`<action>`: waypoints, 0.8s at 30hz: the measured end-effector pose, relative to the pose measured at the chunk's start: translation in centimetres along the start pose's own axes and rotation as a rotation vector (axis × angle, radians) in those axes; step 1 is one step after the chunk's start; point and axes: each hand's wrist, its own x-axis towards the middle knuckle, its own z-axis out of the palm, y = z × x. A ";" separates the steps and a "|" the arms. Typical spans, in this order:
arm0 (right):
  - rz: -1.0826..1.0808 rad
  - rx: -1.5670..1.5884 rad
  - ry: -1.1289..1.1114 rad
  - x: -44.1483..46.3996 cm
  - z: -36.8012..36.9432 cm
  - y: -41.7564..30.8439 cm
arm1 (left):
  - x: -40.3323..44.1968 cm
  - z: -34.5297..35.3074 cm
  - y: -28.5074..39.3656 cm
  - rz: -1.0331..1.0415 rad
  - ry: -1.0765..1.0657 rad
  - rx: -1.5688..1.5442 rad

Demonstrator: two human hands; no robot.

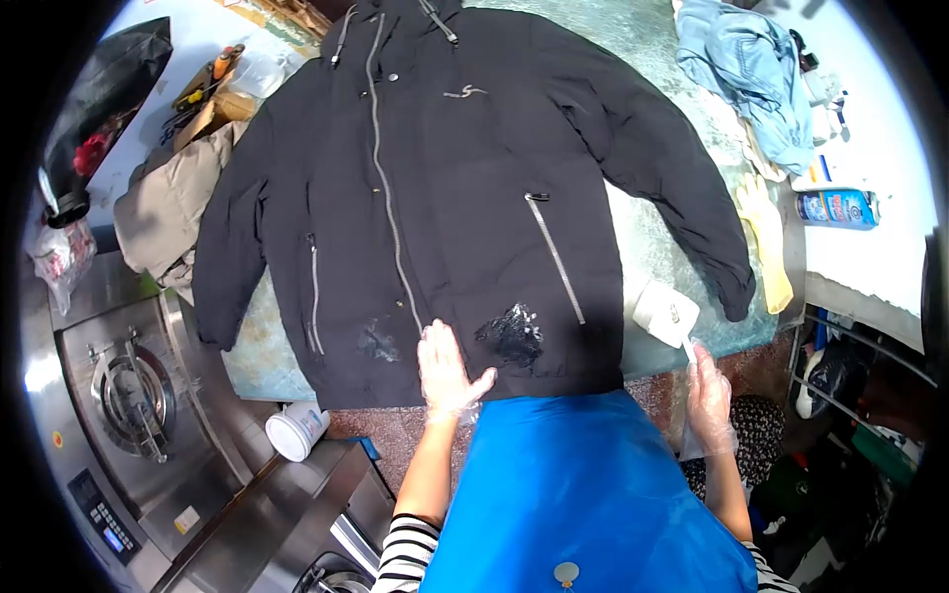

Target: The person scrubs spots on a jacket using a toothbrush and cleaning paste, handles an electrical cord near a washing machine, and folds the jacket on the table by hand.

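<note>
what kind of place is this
Probably a laundry or dry cleaner's: a steel machine with a round door and keypad stands at left, and a dark jacket with whitish patches lies spread on a table.

Bright light, glare on the white surface point(880, 259), fisheye bending, blackened corners.

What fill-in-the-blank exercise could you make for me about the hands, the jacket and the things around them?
1. The left hand lies on the dark jacket, and in the picture the smaller smeared patch is to that hand's ____.
2. The white handle is held by the ____.
3. The apron is coloured ____.
4. The rubber glove near the jacket's sleeve is pale ____.

Missing words: left; right hand; blue; yellow.
</note>
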 end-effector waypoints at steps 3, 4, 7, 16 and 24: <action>-0.048 -0.045 -0.042 0.9 -0.1 -0.5 | 0.0 0.1 0.1 -0.019 -0.014 -0.010; -0.069 -0.071 -0.043 1.2 -0.2 -0.8 | 0.0 0.2 0.1 -0.029 -0.013 -0.030; -0.017 -0.058 -0.075 1.7 -0.8 -1.3 | 0.0 0.0 0.2 -0.051 -0.026 -0.052; 0.051 -0.161 -0.098 1.9 -2.9 -3.5 | -0.1 0.1 -0.2 -0.008 0.037 -0.080; -0.225 -0.199 -0.144 2.7 -1.5 -11.9 | -0.2 0.2 -0.6 0.033 0.073 -0.121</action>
